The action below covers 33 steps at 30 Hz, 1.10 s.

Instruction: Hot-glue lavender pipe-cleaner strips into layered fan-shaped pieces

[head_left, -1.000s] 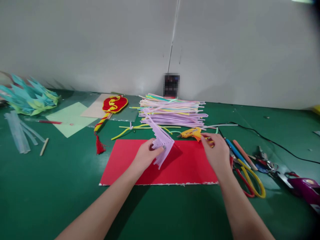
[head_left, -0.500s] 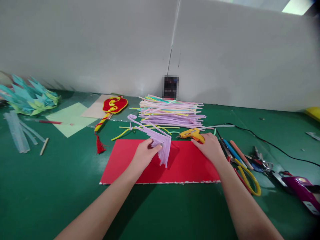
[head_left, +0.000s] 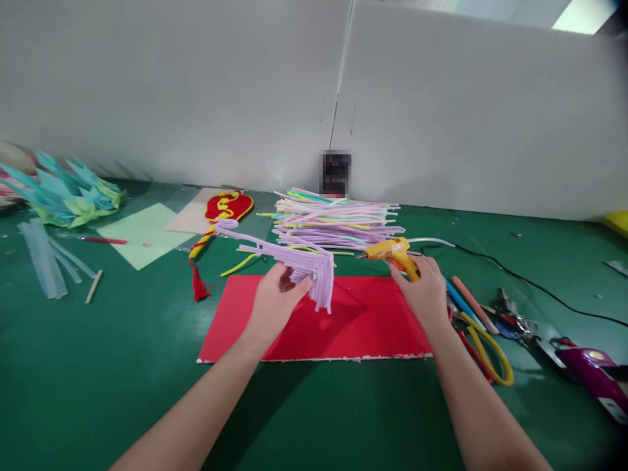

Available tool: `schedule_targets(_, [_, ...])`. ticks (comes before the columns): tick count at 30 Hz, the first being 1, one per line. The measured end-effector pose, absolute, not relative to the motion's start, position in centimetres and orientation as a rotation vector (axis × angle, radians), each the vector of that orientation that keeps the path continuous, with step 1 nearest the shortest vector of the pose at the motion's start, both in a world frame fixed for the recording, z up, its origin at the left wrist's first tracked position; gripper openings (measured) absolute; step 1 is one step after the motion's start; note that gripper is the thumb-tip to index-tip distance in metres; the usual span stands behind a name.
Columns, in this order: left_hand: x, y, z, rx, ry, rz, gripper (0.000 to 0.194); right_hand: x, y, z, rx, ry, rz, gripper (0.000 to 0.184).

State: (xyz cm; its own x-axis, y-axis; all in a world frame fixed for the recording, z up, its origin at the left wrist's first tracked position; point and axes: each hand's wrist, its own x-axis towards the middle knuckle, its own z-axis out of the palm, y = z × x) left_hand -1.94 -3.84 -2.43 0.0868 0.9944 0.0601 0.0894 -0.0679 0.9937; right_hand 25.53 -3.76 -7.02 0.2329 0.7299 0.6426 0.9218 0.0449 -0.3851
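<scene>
My left hand (head_left: 275,301) is closed on a bundle of bent lilac pipe cleaners (head_left: 314,275), held just above the far edge of a red sheet (head_left: 363,327). One long lilac end sticks out to the left with a curl at its tip. My right hand (head_left: 426,291) grips the handle of a yellow glue gun (head_left: 392,252), raised off the green table (head_left: 98,366) with its nozzle pointing left. A black cord (head_left: 515,271) trails away to the right.
A stack of pastel pipe cleaners (head_left: 338,219) lies behind the red sheet. A red and yellow tasselled ornament (head_left: 220,212), pale paper sheets (head_left: 144,232), clear glue sticks (head_left: 44,261) and teal paper leaves (head_left: 63,193) lie at the left. Yellow scissors (head_left: 490,356), pens and a purple tool (head_left: 593,373) sit at the right.
My right hand closed on the glue gun and lifted it off the table. My left hand tipped the lilac bundle so its long end swung further left.
</scene>
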Motion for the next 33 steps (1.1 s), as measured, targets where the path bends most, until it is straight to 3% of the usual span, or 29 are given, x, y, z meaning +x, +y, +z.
schedule_targets(10, [-2.5,-5.5,-0.4,1.597,1.671,1.015,0.019,25.1,-4.6,-6.5,-1.786,-1.395,-0.381,0.039])
schedule_targets(23, [-2.4,-4.2,-5.4,1.175,1.315,0.772,0.027,21.2,-7.2,-5.6,-1.734,-1.592,-0.169,0.041])
schedule_targets(30, [-3.5,-5.0,-3.3,1.975,1.759,0.463,0.015,21.1,-8.5,-6.0,-1.807,-1.736,-0.161,0.031])
schedule_targets(33, [-2.9,-4.9,-3.3,2.359,1.432,0.529,0.014,21.4,-8.8,-6.3,-1.821,-1.751,-0.15,0.029])
